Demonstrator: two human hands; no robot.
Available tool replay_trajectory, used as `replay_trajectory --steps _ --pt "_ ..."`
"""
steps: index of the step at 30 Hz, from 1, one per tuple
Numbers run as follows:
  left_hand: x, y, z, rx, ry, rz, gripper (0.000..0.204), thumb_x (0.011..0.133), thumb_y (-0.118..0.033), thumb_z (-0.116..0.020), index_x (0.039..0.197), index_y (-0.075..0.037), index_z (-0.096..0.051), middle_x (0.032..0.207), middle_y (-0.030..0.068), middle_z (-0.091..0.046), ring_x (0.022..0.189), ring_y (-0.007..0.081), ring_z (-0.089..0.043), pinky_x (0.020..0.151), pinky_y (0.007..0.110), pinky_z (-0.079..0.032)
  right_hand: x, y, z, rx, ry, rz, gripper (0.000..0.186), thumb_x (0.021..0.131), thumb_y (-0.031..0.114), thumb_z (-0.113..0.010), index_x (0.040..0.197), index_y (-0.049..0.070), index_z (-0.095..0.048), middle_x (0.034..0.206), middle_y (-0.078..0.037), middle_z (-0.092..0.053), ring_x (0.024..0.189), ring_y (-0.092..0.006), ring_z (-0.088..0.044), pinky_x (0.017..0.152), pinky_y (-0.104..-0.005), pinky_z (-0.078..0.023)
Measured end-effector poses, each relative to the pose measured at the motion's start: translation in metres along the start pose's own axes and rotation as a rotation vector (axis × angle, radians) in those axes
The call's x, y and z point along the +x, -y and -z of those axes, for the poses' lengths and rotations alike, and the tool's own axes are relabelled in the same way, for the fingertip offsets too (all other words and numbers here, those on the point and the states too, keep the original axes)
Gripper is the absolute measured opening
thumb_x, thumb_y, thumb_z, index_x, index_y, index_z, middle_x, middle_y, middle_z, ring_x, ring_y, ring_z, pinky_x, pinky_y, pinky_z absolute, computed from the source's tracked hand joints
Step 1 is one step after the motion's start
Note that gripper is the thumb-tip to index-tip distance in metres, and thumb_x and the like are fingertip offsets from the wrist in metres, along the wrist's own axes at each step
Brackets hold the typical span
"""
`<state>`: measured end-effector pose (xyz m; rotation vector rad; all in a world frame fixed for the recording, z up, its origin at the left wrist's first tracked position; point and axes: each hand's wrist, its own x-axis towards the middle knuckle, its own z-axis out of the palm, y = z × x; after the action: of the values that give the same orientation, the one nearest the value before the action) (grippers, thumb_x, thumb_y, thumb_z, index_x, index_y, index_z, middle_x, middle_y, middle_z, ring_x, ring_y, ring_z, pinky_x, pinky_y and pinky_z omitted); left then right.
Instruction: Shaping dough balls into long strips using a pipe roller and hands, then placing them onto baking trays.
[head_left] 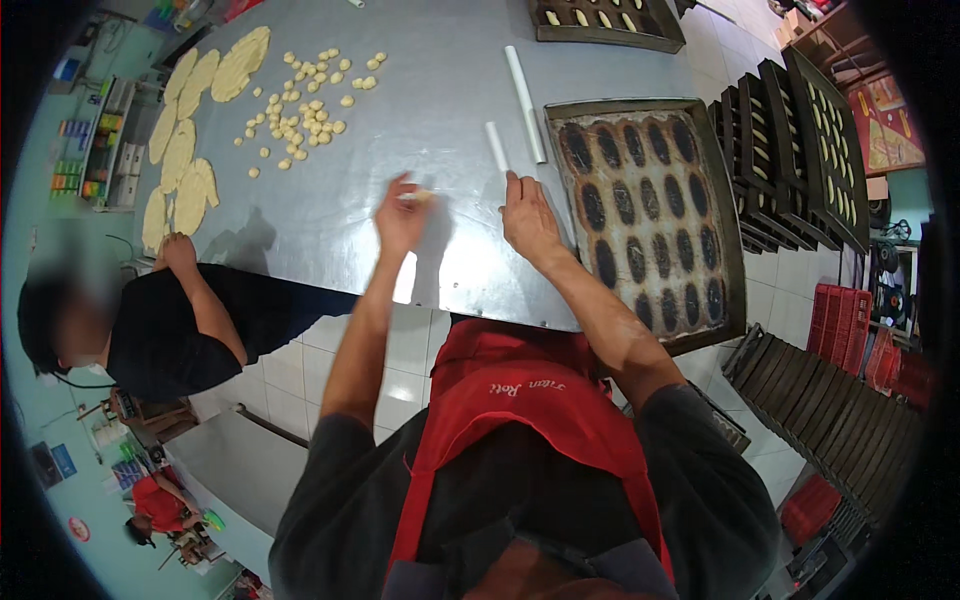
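Note:
My left hand is raised near the middle of the steel table, fingers curled on a small pale piece of dough. My right hand closes on the lower end of a short white rolling pin, left of an empty baking tray with rows of dark oval patches. A longer white pin lies behind it. Small dough balls are scattered at the back left; flattened dough sheets lie along the far left.
A co-worker leans at the left edge, hand beside the sheets. A tray of shaped dough is at the back right. Stacked filled trays, red crates and stacked pans stand right. Another person works at lower left.

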<state>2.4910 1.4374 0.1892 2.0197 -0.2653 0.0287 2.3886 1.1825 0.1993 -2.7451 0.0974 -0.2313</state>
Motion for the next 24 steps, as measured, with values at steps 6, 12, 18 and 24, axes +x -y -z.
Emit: replay_trajectory --steps 6,12,18,24 --pt "-0.053 -0.065 -0.021 0.442 0.094 0.035 0.054 0.089 -0.031 -0.091 0.133 -0.007 -0.071 0.130 0.0133 -0.071 0.108 0.0325 -0.073 0.089 0.046 -0.061 0.004 0.037 0.001 0.134 -0.025 -0.049 0.036 0.096 0.009 -0.068 0.132 0.002 -0.063 0.116 -0.018 -0.065 0.111 -0.0376 -0.063 0.093 -0.0531 -0.052" --pt "-0.051 -0.062 0.016 0.476 0.164 -0.404 0.064 0.107 -0.025 -0.062 0.167 -0.007 -0.046 0.173 0.0264 -0.036 0.157 0.0527 -0.034 0.127 0.063 -0.029 -0.050 0.039 0.019 0.168 -0.073 0.208 0.038 0.093 0.013 -0.078 0.130 0.007 -0.072 0.119 -0.009 -0.070 0.115 -0.0324 -0.064 0.103 -0.0473 -0.048" --pt "0.033 -0.025 0.004 0.676 0.055 -0.348 0.074 0.106 -0.037 -0.061 0.171 -0.009 -0.040 0.180 0.0260 -0.024 0.166 0.0478 -0.021 0.133 0.064 -0.014 0.014 0.053 0.005 0.276 -0.108 0.191 0.046 0.092 0.016 -0.080 0.135 0.005 -0.068 0.125 -0.015 -0.068 0.118 -0.0362 -0.063 0.103 -0.0484 -0.050" --pt "-0.064 -0.031 0.023 0.729 0.352 -0.395 0.074 0.108 -0.036 -0.058 0.172 -0.006 -0.037 0.180 0.0193 -0.029 0.166 0.0437 -0.025 0.134 0.063 -0.014 -0.056 0.057 -0.002 0.181 -0.037 0.158 0.043 0.087 0.019 -0.086 0.122 0.003 -0.069 0.123 -0.018 -0.068 0.114 -0.0403 -0.062 0.093 -0.0485 -0.054"
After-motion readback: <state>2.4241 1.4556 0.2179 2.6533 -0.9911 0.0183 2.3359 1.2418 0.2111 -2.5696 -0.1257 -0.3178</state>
